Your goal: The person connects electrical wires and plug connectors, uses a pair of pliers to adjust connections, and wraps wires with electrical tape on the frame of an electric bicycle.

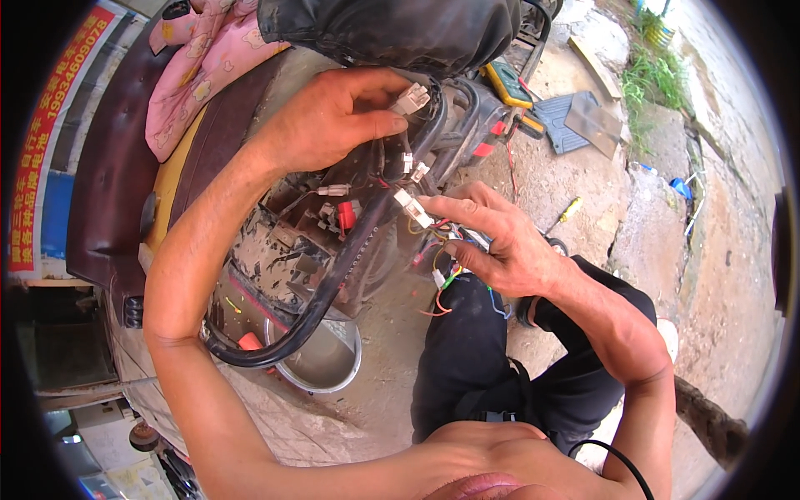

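Observation:
My left hand (337, 117) is closed on a white connector (410, 98) below a black padded cover (392, 29). My right hand (504, 242), at the centre right, grips another white connector (412, 208) and its bundle of thin coloured wires (450, 275). Between my hands, smaller pale connectors (421, 172) hang by a thick black tube (317, 317). Behind them is a dusty vehicle body (283, 258) with a red fitting (347, 217).
A pink cloth (179, 100) lies over a maroon seat (108, 200). A yellow multimeter (507, 83), grey mat (558, 125) and screwdriver (571, 208) are at the right. A metal basin (325, 371) sits below the tube. My legs (462, 342) are bent beneath my right hand.

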### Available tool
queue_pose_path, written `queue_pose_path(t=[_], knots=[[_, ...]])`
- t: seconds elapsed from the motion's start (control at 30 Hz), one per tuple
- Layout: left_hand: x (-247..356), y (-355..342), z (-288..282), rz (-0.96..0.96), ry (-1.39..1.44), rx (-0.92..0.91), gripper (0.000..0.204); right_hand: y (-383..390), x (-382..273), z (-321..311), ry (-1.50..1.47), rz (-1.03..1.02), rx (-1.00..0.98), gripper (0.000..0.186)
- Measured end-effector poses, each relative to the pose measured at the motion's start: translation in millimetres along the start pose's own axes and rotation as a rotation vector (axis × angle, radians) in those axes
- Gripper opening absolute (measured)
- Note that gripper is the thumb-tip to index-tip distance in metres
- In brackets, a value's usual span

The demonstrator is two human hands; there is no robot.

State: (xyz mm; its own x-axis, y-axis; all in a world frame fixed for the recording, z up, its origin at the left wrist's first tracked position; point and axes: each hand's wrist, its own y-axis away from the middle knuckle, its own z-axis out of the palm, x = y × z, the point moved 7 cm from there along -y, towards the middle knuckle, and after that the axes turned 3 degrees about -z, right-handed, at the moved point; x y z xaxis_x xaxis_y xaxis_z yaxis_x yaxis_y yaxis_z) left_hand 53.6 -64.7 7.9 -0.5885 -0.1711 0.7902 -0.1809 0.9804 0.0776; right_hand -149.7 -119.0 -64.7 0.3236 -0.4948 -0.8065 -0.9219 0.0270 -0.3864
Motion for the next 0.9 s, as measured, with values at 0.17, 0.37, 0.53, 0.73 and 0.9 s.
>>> queue_pose_path(t=[0.17, 0.37, 0.53, 0.73, 0.9], knots=[[0, 0, 7, -0.032, 0.15, -0.063, 0.032, 0, -3, 0, 0.024, -0.023, -0.001, 0.066], [0, 3, 13, 0.025, 0.162, -0.07, 0.031, 0, -5, 2, 0.055, 0.043, -0.07, 0.068], [7, 1, 18, 0.026, -0.042, -0.035, 0.032, 1, -5, -1, 0.07, 0.001, -0.071, 0.068], [10, 3, 21, 0.051, -0.06, -0.075, 0.031, -2, 2, -4, 0.005, 0.012, -0.081, 0.062], [6, 3, 23, 0.055, -0.101, -0.08, 0.03, -4, 11, -7, -0.033, 0.005, -0.077, 0.055]])
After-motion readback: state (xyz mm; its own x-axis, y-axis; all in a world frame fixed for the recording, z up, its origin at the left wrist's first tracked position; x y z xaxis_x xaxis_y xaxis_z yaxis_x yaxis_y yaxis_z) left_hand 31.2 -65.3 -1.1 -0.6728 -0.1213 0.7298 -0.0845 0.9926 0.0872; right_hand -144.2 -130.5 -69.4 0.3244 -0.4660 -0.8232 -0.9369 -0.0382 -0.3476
